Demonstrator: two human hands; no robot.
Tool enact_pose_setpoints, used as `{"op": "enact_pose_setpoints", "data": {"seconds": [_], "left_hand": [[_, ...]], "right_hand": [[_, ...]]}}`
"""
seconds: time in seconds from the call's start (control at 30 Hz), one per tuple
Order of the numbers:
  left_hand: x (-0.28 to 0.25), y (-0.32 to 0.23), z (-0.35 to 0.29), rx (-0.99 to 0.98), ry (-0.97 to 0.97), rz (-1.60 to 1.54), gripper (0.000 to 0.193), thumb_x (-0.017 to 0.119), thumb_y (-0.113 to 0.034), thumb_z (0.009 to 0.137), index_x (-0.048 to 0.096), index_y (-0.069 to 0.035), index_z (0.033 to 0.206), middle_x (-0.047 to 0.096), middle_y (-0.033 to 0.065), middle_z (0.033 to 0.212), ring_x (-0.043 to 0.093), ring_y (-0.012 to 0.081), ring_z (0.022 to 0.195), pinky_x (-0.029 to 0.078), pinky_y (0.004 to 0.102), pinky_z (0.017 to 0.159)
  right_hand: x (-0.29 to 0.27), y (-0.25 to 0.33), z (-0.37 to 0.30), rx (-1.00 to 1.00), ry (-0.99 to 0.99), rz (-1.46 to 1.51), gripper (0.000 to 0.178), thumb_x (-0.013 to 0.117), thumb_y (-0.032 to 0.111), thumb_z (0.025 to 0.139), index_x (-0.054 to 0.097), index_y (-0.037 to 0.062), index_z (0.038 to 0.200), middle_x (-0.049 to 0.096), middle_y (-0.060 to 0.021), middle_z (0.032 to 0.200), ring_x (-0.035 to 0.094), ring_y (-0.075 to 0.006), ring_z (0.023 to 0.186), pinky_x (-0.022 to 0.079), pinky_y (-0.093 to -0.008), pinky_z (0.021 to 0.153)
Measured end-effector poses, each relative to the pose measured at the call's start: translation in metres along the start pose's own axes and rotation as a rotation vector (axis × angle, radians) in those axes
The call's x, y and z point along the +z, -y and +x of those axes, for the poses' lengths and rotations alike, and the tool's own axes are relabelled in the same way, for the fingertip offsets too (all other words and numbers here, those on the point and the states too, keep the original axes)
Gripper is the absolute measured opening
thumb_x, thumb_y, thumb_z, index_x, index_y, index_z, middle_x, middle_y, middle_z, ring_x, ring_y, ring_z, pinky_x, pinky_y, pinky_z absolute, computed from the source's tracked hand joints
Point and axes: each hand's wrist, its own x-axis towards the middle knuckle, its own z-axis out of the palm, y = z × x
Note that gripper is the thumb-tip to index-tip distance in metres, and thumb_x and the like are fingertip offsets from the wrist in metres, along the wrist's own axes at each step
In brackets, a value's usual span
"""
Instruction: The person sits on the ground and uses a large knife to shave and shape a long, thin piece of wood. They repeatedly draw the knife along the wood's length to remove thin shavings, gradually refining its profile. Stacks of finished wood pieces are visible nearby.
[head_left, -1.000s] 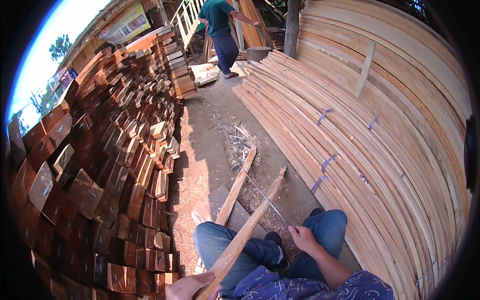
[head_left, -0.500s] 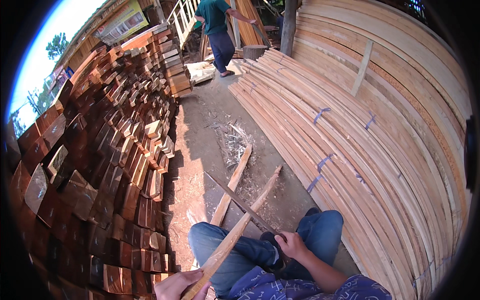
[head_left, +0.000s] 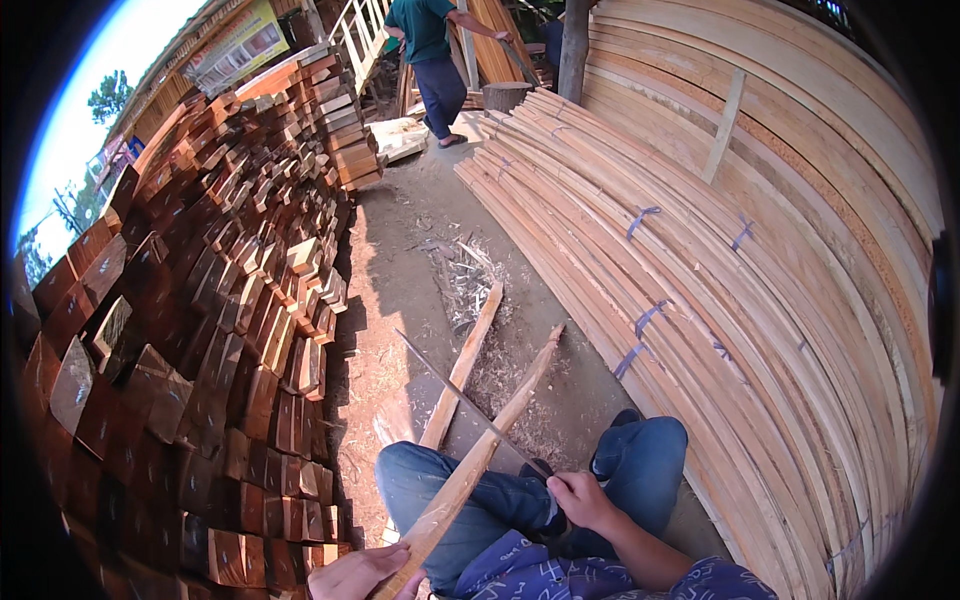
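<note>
Head view: timber stacks point(head_left: 265, 325) flank the blade point(head_left: 470, 406)

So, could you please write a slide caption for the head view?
Beside stacked lumber, a left hand grips a wooden strip; the right hand holds a long thin tool.
</note>
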Motion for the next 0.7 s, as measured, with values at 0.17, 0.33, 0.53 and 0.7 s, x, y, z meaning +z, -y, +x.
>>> {"op": "enact_pose_setpoints", "data": {"seconds": [0.17,0.33,0.53,0.7], "left_hand": [[-0.003,-0.007,0.005,-0.041,-0.002,-0.002,0.018,0.073,-0.001,0.076,0.072,0.002,0.093,0.072,0.0163,0.082,0.070,0.0217,0.070,0.053,0.0301,0.062],[-0.002,0.020,-0.004,0.010,-0.057,0.031,0.018,0.073,0.000,0.076,0.072,0.003,0.094,0.071,0.0164,0.082,0.069,0.0217,0.070,0.053,0.0301,0.062],[0.001,0.026,-0.012,0.035,-0.018,-0.001,0.017,0.073,-0.002,0.076,0.071,0.002,0.092,0.071,0.0173,0.083,0.070,0.0224,0.071,0.053,0.0309,0.064],[-0.007,0.021,-0.006,-0.088,0.002,-0.058,0.018,0.073,-0.001,0.076,0.072,0.002,0.094,0.072,0.0176,0.086,0.071,0.0237,0.073,0.054,0.0310,0.066]], "right_hand": [[-0.003,-0.015,0.021,-0.027,-0.064,-0.095,0.044,0.056,0.039,0.094,0.064,-0.0010,0.079,0.059,-0.0225,0.067,0.061,-0.0411,0.066,0.045,-0.0452,0.058],[0.000,0.000,0.025,-0.022,-0.026,-0.131,0.047,0.057,0.041,0.093,0.063,-0.0014,0.076,0.059,-0.0218,0.063,0.060,-0.0415,0.062,0.045,-0.0453,0.057],[-0.010,0.055,0.010,-0.052,0.166,-0.177,0.049,0.059,0.044,0.092,0.061,-0.0007,0.071,0.059,-0.0218,0.063,0.061,-0.0420,0.064,0.046,-0.0453,0.058],[-0.015,-0.014,0.027,0.104,-0.006,-0.218,0.050,0.056,0.045,0.093,0.066,-0.0020,0.081,0.062,-0.0248,0.070,0.064,-0.0424,0.071,0.048,-0.0460,0.063]]}}
